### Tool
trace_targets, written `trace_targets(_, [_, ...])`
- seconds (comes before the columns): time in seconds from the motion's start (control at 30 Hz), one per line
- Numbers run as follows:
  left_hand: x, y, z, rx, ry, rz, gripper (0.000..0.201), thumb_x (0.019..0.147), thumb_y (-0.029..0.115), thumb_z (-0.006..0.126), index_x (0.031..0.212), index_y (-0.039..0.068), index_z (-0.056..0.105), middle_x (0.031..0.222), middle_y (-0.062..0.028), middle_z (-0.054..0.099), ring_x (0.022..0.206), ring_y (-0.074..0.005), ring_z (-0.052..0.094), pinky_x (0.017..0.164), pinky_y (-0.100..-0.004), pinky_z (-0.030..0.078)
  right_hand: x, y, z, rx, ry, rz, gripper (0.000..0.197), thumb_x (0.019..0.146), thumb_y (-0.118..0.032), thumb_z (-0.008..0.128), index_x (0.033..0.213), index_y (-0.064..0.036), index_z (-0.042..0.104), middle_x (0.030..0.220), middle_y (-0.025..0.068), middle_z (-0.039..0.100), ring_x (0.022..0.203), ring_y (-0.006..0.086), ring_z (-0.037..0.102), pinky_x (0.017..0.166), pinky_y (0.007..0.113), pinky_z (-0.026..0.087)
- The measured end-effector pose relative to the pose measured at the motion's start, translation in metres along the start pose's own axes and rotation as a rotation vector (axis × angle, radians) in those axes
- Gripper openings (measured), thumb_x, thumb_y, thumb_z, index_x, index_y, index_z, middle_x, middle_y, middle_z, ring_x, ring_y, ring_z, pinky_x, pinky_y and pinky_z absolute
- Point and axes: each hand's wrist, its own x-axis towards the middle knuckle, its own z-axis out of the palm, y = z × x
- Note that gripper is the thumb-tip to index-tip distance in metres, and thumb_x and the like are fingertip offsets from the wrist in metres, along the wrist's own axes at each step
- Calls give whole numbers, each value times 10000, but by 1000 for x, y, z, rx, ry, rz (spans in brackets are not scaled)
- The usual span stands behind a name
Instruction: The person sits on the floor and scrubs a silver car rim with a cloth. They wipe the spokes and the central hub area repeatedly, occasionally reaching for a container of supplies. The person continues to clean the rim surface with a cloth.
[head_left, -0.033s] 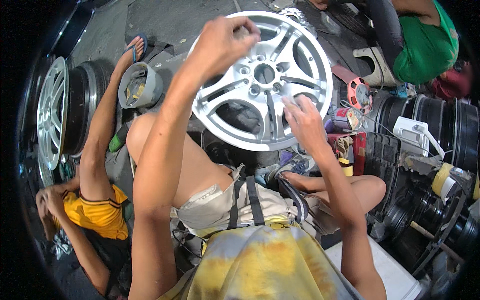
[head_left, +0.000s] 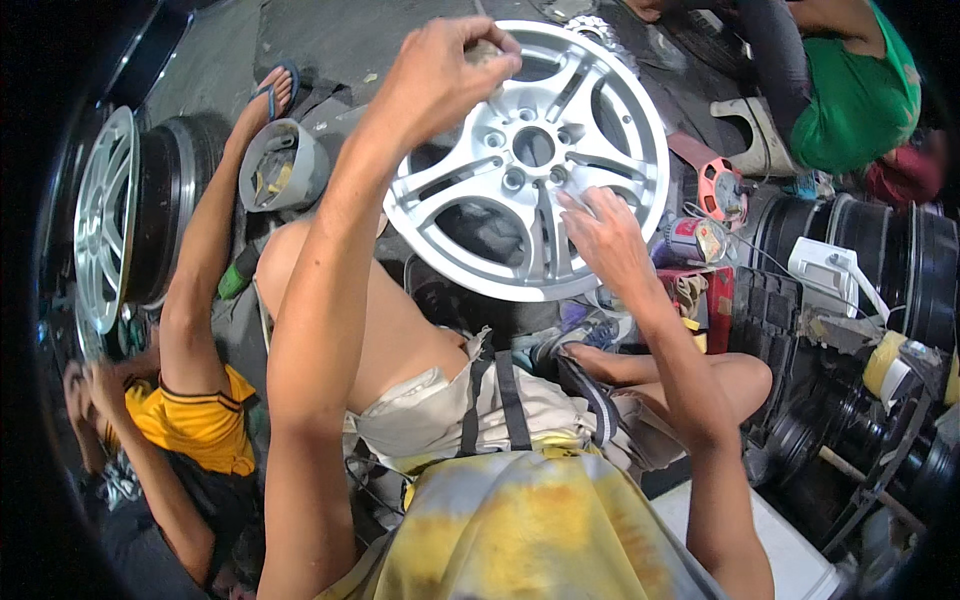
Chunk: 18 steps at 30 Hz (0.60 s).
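A silver alloy wheel rim (head_left: 533, 262) with paired spokes lies face up before me, its round hub opening in the middle. My left hand (head_left: 440, 75) is at the rim's upper left edge, fingers curled and thumb pressed toward them. Something small and beige shows between them, too covered to name. Over the lower right spokes, beside the lug holes, is my right hand (head_left: 610, 235). Its fingers stretch out over the spoke and are slightly smeared; I see nothing held there.
At left, a grey bucket (head_left: 313, 165) stands by a seated person in yellow shorts (head_left: 205, 425), with another silver rim (head_left: 105, 220) farther left. A person in green (head_left: 855, 100) sits at upper right. Right of my rim are a pink-red tool (head_left: 715, 180), a can (head_left: 690, 240) and stacked dark rims (head_left: 880, 240).
My left hand has risen slightly at the rim's edge. My right fingers have shifted a little to the left over the spoke. The rim sits almost the same.
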Motion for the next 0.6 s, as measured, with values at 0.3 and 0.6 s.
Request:
trace_targets(0.3, [6, 28, -21, -106, -4, -140, 233, 859, 205, 663, 885, -20, 718, 703, -163, 684, 655, -236, 672, 638, -382, 518, 58, 10, 10, -411, -712, -278, 200, 975, -223, 564, 1044, -127, 725, 1226, 99, 604, 1131, 243, 599, 882, 396, 493])
trace_targets(0.6, [9, 22, -13, -32, 77, -17, 274, 843, 220, 637, 964, -9, 727, 904, -269, 692, 890, -441, 681, 794, -484, 534, 46, 32, 10, -372, -626, -584, 173, 935, -209, 593, 1064, -157, 697, 1222, 82, 577, 1135, 235, 578, 934, 407, 479])
